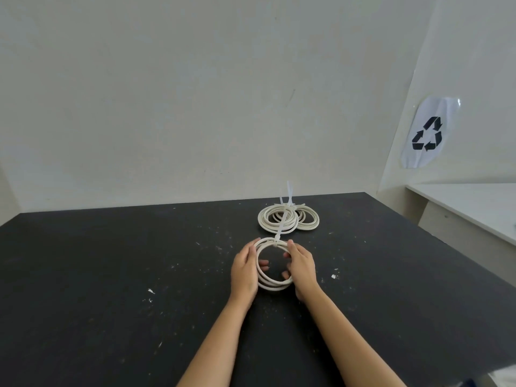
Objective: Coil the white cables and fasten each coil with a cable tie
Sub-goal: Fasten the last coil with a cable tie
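Note:
A white cable coil (272, 286) stands tilted on the black table (111, 275), held between both hands. My left hand (244, 270) grips its left side, fingers curled through the ring. My right hand (301, 268) grips its right side the same way. A white cable tie (280, 231) is fastened at the coil's top, its long tail pointing away from me. Behind it lie two more tied white coils, a larger one (276, 220) and a smaller one (307, 219), overlapping, with tie tails (289, 194) sticking up.
The table's far edge meets a plain wall (195, 107). A white counter (469, 205) stands to the right, beyond the table's right edge. A recycling sign (427, 132) hangs on the right wall. Pale specks are scattered over the tabletop.

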`<state>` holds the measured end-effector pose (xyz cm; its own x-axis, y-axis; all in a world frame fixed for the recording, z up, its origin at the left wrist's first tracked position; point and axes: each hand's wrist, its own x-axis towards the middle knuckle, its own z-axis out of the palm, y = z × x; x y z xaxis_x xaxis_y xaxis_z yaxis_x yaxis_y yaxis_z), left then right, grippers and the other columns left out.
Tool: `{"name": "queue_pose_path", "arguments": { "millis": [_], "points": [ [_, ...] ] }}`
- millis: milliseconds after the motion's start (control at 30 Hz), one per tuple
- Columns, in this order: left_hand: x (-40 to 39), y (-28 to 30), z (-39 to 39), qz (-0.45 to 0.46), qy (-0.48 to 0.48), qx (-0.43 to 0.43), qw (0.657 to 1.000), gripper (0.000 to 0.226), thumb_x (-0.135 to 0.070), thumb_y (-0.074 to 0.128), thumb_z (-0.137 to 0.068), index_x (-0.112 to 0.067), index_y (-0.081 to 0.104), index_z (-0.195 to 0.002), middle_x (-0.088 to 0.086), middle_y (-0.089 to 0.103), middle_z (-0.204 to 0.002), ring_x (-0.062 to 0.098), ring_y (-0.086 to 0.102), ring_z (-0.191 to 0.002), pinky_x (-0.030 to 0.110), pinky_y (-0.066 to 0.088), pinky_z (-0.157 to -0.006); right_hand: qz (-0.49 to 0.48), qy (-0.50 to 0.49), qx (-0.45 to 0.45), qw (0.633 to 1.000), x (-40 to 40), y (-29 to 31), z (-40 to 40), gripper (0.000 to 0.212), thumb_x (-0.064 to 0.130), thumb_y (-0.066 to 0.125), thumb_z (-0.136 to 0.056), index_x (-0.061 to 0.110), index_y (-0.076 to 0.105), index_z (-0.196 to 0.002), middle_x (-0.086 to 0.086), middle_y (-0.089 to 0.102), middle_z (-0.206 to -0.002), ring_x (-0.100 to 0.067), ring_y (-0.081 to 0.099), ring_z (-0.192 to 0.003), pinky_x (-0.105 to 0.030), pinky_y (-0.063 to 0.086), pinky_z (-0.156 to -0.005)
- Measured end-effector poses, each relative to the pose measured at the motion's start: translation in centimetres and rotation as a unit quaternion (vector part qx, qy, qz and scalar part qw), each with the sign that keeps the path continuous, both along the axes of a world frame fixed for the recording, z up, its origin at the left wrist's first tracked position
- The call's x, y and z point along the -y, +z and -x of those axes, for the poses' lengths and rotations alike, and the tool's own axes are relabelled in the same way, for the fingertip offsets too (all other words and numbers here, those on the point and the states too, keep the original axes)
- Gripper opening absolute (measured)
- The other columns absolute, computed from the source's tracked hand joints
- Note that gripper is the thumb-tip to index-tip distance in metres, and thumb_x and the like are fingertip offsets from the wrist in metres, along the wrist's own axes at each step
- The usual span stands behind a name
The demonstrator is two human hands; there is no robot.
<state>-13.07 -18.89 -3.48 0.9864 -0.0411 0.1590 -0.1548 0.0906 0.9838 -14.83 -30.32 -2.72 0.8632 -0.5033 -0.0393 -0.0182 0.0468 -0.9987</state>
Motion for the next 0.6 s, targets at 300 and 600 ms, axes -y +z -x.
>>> {"name": "queue_pose_path", "arguments": {
  "millis": [300,600],
  "points": [
    [0.5,1.5,-2.5,0.069,0.001,-0.131,0.989,0.027,-0.021,0.037,-0.101,-0.015,0.054,-0.121,0.011,0.062,-0.107,0.018,0.059,-0.081,0.027,0.051,-0.062,-0.075,0.029,-0.004,0.997,0.7,2.4,-1.1,0.033,0.016,0.040,-0.097,0.017,0.072,-0.103,-0.001,0.055,-0.081,-0.010,0.033,-0.050,-0.025,0.039,-0.047],
    [1.2,3.0,-7.2,-0.062,-0.013,-0.116,0.991,0.027,-0.009,0.065,-0.084,-0.009,0.056,-0.109,0.005,0.065,-0.099,0.017,0.061,-0.092,0.030,0.049,-0.079,-0.089,0.002,-0.008,0.996,2.0,4.4,-6.8,0.033,0.011,0.030,-0.102,0.014,0.063,-0.107,-0.003,0.058,-0.083,-0.010,0.038,-0.056,-0.024,0.042,-0.050]
  ]
}}
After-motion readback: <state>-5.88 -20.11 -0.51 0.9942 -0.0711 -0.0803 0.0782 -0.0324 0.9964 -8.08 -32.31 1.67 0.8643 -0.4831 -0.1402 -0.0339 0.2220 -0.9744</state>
